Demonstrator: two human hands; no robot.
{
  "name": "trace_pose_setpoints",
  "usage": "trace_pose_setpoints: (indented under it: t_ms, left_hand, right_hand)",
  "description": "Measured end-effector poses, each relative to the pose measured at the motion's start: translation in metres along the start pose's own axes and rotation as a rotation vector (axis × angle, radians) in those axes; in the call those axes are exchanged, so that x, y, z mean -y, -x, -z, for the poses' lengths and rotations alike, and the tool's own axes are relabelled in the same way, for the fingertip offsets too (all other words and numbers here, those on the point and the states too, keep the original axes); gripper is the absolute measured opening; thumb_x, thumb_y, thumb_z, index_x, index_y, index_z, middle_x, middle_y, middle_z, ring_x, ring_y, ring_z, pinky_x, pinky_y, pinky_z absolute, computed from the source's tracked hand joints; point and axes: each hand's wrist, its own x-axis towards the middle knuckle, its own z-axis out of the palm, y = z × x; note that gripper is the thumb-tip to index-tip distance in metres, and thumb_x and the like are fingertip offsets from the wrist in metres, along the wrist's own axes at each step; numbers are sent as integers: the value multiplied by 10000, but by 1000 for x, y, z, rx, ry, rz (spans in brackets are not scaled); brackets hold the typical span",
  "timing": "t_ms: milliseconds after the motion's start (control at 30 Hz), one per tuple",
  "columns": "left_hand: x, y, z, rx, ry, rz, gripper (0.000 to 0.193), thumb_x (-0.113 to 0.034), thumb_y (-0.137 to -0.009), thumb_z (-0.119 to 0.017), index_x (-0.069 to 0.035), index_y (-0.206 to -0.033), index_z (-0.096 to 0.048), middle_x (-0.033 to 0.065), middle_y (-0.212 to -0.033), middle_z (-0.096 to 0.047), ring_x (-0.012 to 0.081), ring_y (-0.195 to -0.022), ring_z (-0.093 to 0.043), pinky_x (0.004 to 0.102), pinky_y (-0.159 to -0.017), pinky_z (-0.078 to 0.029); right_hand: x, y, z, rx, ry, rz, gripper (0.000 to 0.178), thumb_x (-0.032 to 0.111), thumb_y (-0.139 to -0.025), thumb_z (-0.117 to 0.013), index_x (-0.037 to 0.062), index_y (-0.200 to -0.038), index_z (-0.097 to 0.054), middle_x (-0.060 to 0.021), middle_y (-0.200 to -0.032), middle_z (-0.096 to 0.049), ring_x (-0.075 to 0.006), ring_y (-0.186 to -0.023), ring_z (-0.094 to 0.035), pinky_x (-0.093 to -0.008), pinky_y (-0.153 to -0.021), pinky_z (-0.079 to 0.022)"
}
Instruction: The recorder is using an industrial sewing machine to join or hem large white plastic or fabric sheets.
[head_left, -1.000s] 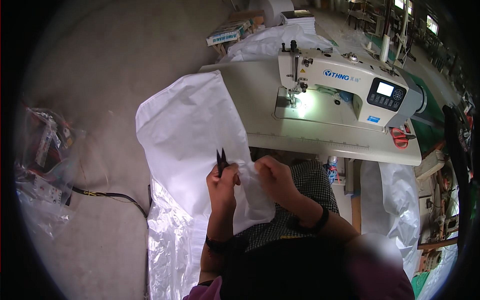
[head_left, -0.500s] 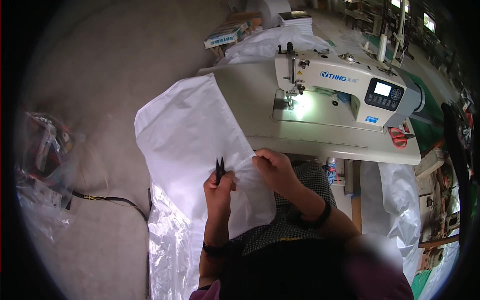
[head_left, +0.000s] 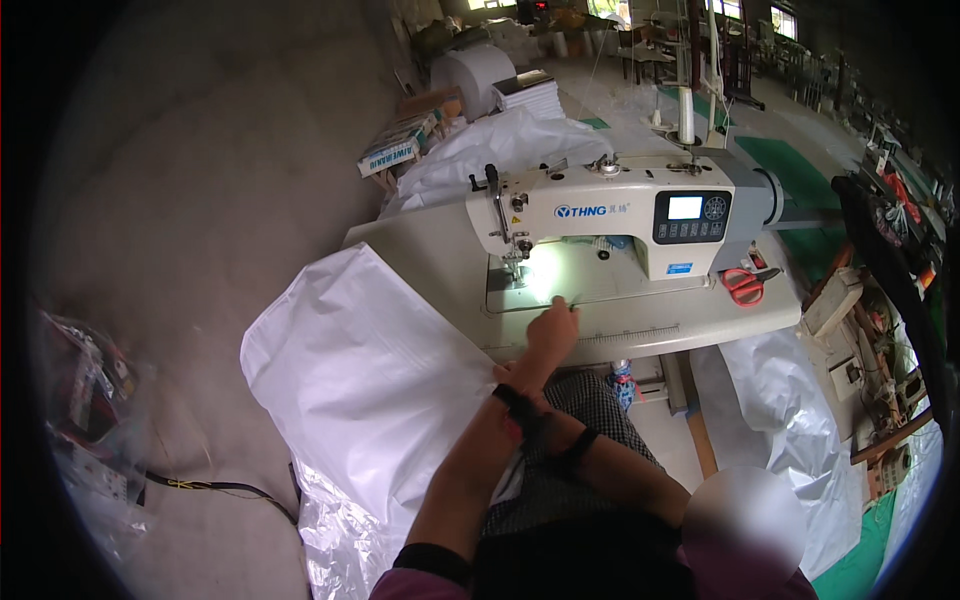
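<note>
My left hand (head_left: 551, 328) reaches across to the right and is closed over the front of the sewing table (head_left: 430, 262); a dark bit of the thread snips (head_left: 573, 308) shows beside its fingers. The left wrist crosses over my right hand (head_left: 502, 372), covering most of it. Some right fingers show at the right edge of a white sheet-like bag (head_left: 365, 350), closed on that edge. The bag drapes over the table's left corner and my lap. Just beyond the left hand stands a white sewing machine (head_left: 600, 215), its lamp lit over the needle plate.
Red-handled scissors (head_left: 743, 287) lie at the table's right end. Shiny white plastic (head_left: 790, 420) hangs below it. Behind the machine are more white sheeting (head_left: 490, 150) and a large white roll (head_left: 475, 75). A clear bag of items (head_left: 90, 400) lies at the left, near a black cable (head_left: 220, 487).
My left hand has moved from over the bag, right and forward to the tabletop, crossing the right arm. The view has shifted, showing more of the room behind.
</note>
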Motion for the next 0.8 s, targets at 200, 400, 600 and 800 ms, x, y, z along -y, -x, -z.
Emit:
trace_pose_setpoints:
  t_ms: [200,400,600,800]
  left_hand:
    - [20,14,30,-182,-62,-332,553,-385,-877,-640,21,-1236,-527,247,-1168,-609,403,-1106,-574,469,-943,-462]
    - [156,28,104,-245,-327,102,528,-517,-917,-524,-216,-1351,-530,124,-1425,-475,363,-1314,-426,546,-1056,-340]
    - [184,-46,67,-72,-348,167,679,-637,-902,-422,-282,-1479,-381,49,-1592,-239,340,-1476,-139,641,-1132,-40]
    - [160,-133,60,136,-386,-33,685,-626,-877,-457,-242,-1445,-441,22,-1587,-255,284,-1483,-127,638,-1139,-21]
  right_hand:
    - [58,1,17,-42,84,245,279,251,-927,-549,27,-1071,-632,-144,-1000,-682,-269,-947,-646,-409,-842,-498]
    - [169,-35,32,-119,321,-130,272,217,-919,-546,-23,-991,-651,-231,-818,-668,-336,-813,-673,-415,-743,-519]
    - [182,-63,40,105,969,-78,271,167,-900,-534,60,-1131,-629,-217,-924,-668,-364,-840,-671,-478,-751,-521]
    - [166,-79,61,8,1325,129,270,205,-885,-559,85,-1107,-656,-160,-1083,-625,-343,-998,-599,-511,-833,-472]
